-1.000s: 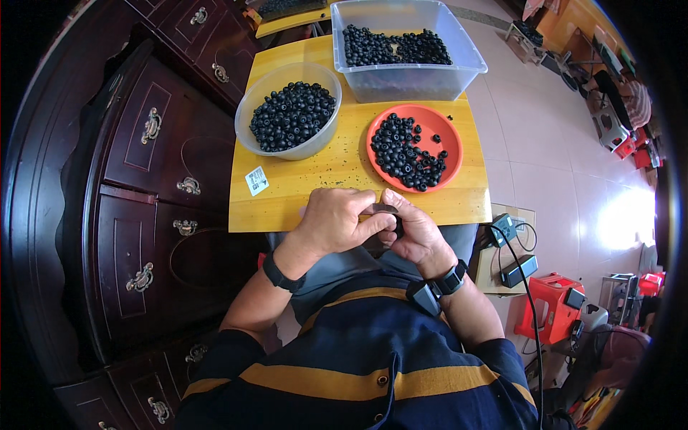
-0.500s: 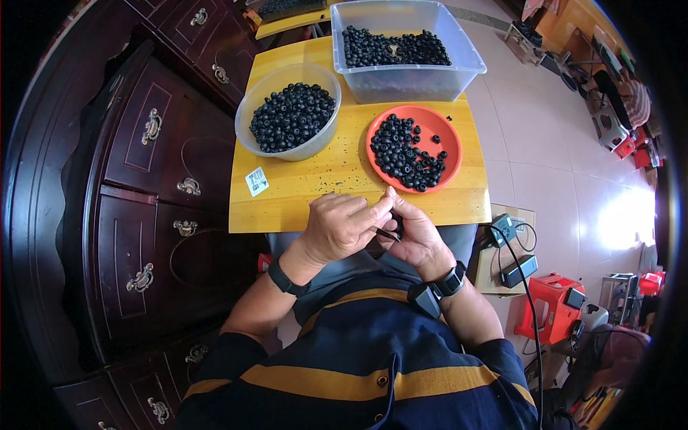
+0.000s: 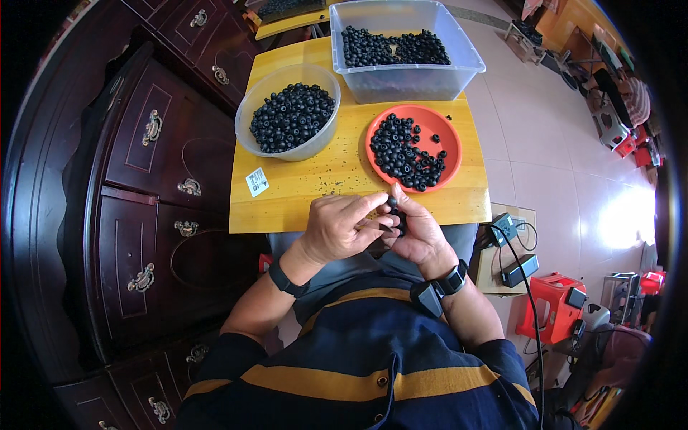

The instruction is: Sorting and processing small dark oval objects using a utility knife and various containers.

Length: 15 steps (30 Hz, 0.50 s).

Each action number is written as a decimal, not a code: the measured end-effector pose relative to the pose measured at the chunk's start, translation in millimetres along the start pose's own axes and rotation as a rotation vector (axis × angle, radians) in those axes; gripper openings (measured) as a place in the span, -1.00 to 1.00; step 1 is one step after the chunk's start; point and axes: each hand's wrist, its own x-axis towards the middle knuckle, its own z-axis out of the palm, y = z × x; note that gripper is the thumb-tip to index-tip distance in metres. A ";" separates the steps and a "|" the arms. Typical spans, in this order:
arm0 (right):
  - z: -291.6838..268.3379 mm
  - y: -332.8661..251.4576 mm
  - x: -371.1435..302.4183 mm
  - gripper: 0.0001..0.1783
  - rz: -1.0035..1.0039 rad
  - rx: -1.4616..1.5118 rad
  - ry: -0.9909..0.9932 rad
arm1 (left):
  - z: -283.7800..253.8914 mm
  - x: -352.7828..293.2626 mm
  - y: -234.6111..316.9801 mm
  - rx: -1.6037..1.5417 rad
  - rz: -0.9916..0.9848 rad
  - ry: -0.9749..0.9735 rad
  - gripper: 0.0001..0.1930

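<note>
Close together at the near edge of the table, my two hands work over my lap. My left hand [image 3: 337,228] is closed on a thin dark pointed tool [image 3: 385,228]; its exact kind is unclear. My right hand [image 3: 419,236] holds a small black round piece [image 3: 393,202] between thumb and finger, touched by my left fingertips, with more black pieces partly hidden in the palm. Just beyond, an orange-red plate [image 3: 448,147] carries many black round pieces with holes. A clear round tub [image 3: 327,132] at the left is heaped with similar pieces.
A large clear plastic bin [image 3: 408,82] with more black pieces stands at the table's far side. Dark crumbs and a white label [image 3: 256,182] lie on the yellow table [image 3: 315,208]. Dark wooden drawers [image 3: 154,136] line the left; a cable [image 3: 529,301] and red stool [image 3: 552,308] are right.
My left fingers have shifted slightly, and a black round piece now shows between the fingertips. The dark tool has moved a little up and sits at a different angle.
</note>
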 end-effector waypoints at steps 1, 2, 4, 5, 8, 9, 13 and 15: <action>0.6 0.4 0.7 -0.65 -0.002 -0.017 0.005 | 0.2 1.3 1.7 0.002 0.000 -0.001 -0.69; 1.0 0.8 1.6 -0.65 0.001 -0.018 0.000 | -0.9 2.5 2.8 -0.007 -0.039 -0.023 -0.68; 0.8 2.3 2.1 -0.65 0.029 -0.059 -0.029 | -0.6 2.9 2.7 -0.008 -0.078 -0.042 -0.68; 4.2 2.4 1.4 -0.65 0.034 -0.060 -0.036 | 0.4 2.6 1.3 -0.018 -0.103 -0.038 -0.71; 10.3 1.0 0.9 -0.66 0.029 -0.100 0.023 | -6.8 8.1 3.3 0.014 -0.187 -0.111 -0.75; 7.5 0.5 2.4 -0.66 0.031 -0.102 0.018 | -9.6 11.9 5.2 0.047 -0.245 -0.191 -0.77; 2.9 0.5 5.1 -0.64 0.066 -0.062 -0.048 | -20.8 19.9 0.4 0.070 -0.264 -0.236 -0.80; 4.4 -0.2 6.0 -0.63 0.057 -0.024 -0.075 | -36.3 26.5 -9.1 0.119 -0.255 -0.031 -0.80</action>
